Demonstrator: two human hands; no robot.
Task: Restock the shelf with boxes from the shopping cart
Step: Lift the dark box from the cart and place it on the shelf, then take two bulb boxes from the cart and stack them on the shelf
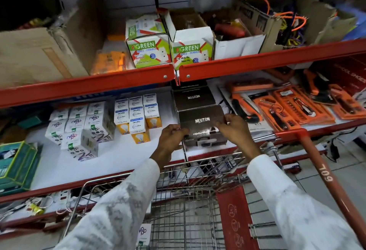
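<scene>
Item: dark brown cardboard NEUTON box (202, 119), gripped by left hand (170, 140) and right hand (236, 130), atop a matching box at the white shelf (111, 160) front. Risk: overhang, toppling into wire shopping cart (184, 200) below the wrists.

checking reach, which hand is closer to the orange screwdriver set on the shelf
Right. The right hand grips the right side of the NEUTON box, just left of the orange screwdriver set; the left hand is on the box's far side.
</scene>
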